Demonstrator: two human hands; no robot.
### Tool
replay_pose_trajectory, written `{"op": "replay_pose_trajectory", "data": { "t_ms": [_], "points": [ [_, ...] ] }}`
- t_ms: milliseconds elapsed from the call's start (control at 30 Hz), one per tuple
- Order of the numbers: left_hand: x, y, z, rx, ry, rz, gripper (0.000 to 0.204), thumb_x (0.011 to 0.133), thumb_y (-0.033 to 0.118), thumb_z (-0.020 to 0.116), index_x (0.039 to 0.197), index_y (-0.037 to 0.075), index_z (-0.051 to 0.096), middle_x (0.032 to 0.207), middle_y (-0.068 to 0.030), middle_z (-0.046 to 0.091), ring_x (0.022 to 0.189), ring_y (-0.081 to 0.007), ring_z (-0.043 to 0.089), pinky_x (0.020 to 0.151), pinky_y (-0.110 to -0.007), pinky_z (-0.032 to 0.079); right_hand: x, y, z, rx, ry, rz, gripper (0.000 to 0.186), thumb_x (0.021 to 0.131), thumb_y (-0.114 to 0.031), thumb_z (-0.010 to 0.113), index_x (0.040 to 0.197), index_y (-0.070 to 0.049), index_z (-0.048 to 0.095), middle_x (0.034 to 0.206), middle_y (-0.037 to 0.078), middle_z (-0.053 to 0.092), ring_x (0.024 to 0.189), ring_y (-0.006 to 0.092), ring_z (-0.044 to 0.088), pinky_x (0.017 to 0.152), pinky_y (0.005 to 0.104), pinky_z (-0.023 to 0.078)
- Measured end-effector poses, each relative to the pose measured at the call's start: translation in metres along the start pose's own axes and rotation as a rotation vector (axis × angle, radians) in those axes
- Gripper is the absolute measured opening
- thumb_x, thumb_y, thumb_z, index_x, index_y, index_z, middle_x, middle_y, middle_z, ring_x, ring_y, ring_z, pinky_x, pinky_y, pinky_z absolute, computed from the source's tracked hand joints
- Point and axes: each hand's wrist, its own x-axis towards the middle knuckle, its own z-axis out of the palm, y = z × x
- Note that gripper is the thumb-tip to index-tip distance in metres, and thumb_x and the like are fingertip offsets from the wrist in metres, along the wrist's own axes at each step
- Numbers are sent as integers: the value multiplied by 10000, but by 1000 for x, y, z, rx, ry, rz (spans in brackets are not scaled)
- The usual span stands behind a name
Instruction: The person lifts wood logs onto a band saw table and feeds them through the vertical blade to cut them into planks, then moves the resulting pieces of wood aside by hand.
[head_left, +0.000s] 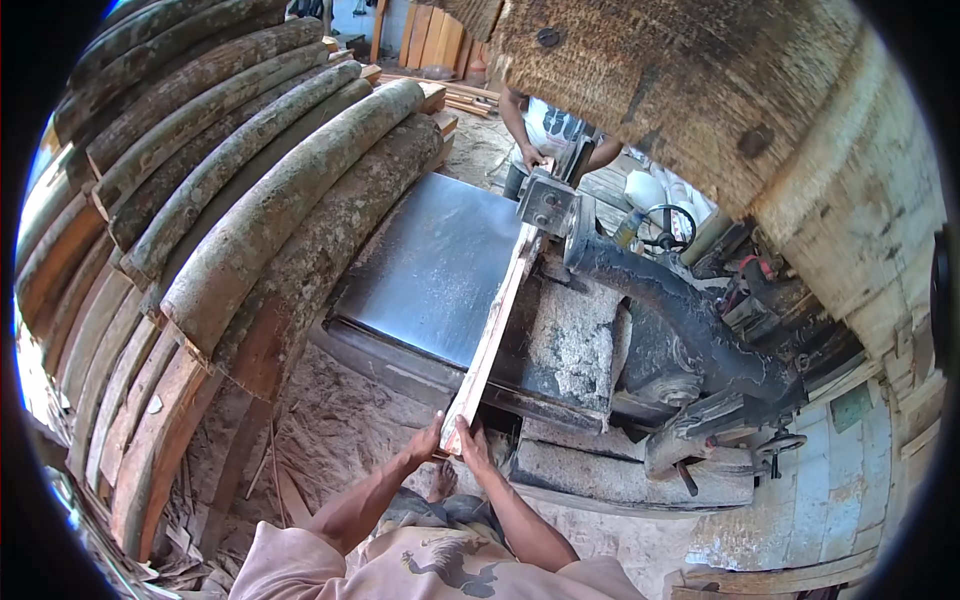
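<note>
Gripping the long wooden strip (490, 350) by its near end, left hand (425, 441) and right hand (474, 446) have fingers closed around its sides. It lies along the steel table's (435, 265) right edge, reaching the far guide block (548, 204) — partway through, I'd judge, the near length left.

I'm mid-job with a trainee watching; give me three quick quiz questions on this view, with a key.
1. What do the left hand and right hand hold?
A) a rope
B) a wooden strip
C) a hammer
2. True or false: bark-covered slabs are stacked left of the smooth metal table.
3. Fill in: pale ___ lies on the machine to the right of the strip.

Key: 1. B; 2. True; 3. Sawdust.
</note>
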Motion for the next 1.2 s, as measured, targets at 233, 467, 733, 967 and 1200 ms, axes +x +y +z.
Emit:
{"op": "replay_pose_trajectory", "data": {
  "t_ms": [233,467,733,967,1200],
  "points": [
    [-87,-81,-12,-47,8,-39,814,825,674,287,1162,-31,513,964,-197,605,775,-281,629,668,-356,528,-103,44,40,-17,-8,-1,795,820,-649,377,1348,-64,281,1218,226,486,1114,366,479,912,384,387],
    [-167,-175,-25,-63,13,6,818,828,673,293,1121,-57,519,926,-186,598,712,-270,616,628,-358,529,-225,54,81,-20,23,23,693,865,-554,409,1345,-65,307,1202,214,499,1132,326,469,950,350,362],
    [-267,-261,-34,-9,2,16,803,855,643,270,1011,-84,575,841,-182,618,710,-251,617,619,-331,496,-350,90,121,-114,81,31,671,867,-554,407,1250,-3,429,1172,219,516,1090,350,491,891,364,396],
    [-360,-337,-39,5,-35,49,812,844,662,256,1074,-59,548,852,-175,628,766,-257,634,639,-341,510,-469,108,160,47,150,-66,704,851,-582,413,1237,5,438,1183,232,500,1096,360,477,899,367,388],
    [-444,-410,-41,-368,-508,-279,730,832,688,216,1190,121,504,1024,-93,598,894,-274,597,789,-454,468,-643,141,151,-51,431,197,721,767,-479,623,1284,-22,415,1212,207,493,1143,317,449,935,368,367]
  ]
}}
